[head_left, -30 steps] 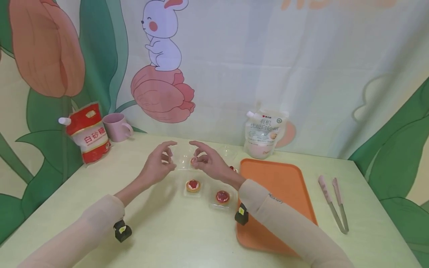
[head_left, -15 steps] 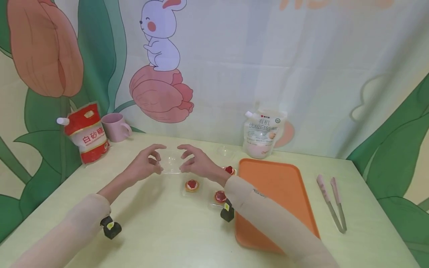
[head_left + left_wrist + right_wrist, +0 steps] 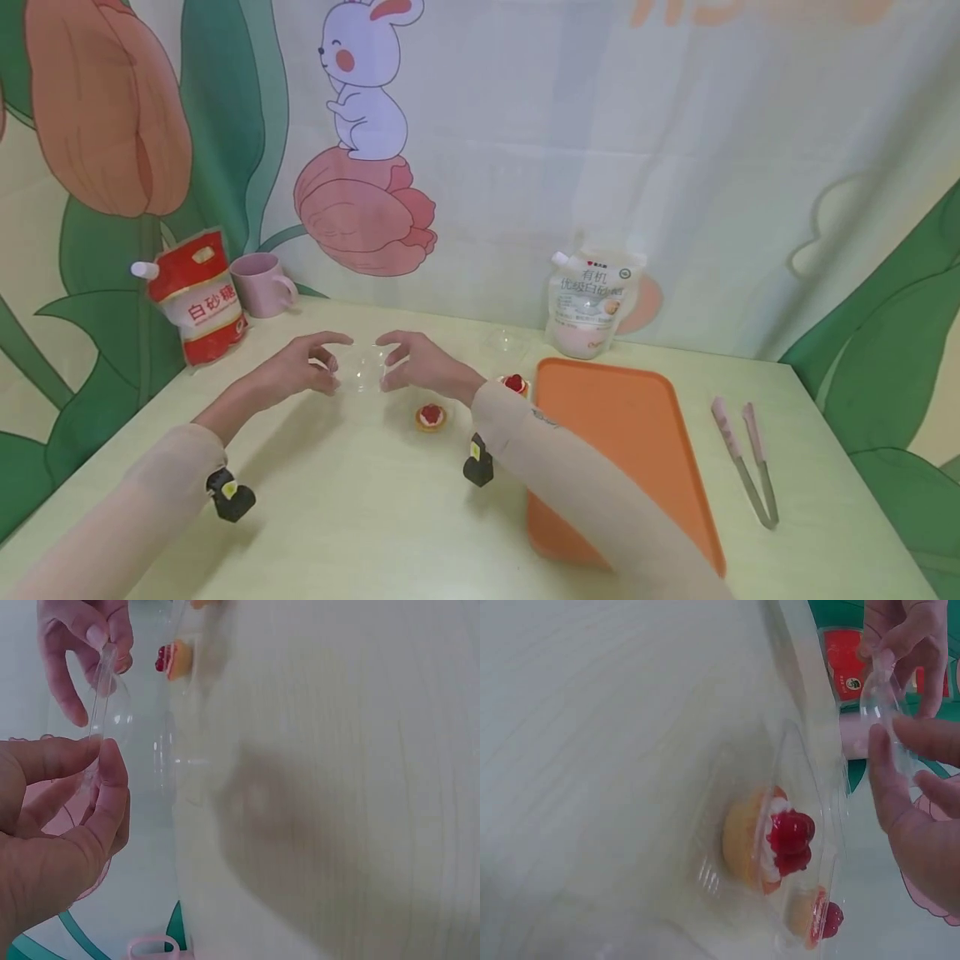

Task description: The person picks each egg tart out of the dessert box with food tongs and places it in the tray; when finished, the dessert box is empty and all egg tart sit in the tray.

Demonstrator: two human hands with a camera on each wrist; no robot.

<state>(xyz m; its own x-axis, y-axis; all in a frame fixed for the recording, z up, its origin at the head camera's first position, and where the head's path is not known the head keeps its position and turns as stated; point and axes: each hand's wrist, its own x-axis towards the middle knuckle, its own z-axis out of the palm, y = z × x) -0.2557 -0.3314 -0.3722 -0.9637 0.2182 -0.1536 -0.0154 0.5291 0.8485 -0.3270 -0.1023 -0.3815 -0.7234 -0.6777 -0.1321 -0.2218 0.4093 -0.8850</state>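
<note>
Between both hands, above the back left of the table, is a clear domed plastic lid point(image 3: 362, 368). My left hand point(image 3: 300, 367) pinches one edge of it between thumb and fingers. On the opposite edge, my right hand point(image 3: 423, 367) pinches it in the same way. The lid point(image 3: 101, 712) is seen almost edge-on in the left wrist view. A red-topped fruit tart point(image 3: 431, 417) sits in a clear plastic container below my right hand. Another tart point(image 3: 515, 384) is partly visible past the right sleeve. The right wrist view shows a tart point(image 3: 769, 840) in its clear container up close.
An orange tray point(image 3: 622, 433) lies right of the tarts, with tongs point(image 3: 750, 462) farther right. At the back stand a white sugar pouch point(image 3: 592, 300), a clear plastic piece point(image 3: 506, 342), a pink mug point(image 3: 261, 285) and a red sugar bag point(image 3: 201, 296).
Both hands have moved left and slightly down with the lid, away from the tarts. The right sleeve now hides the front tart near the tray.
</note>
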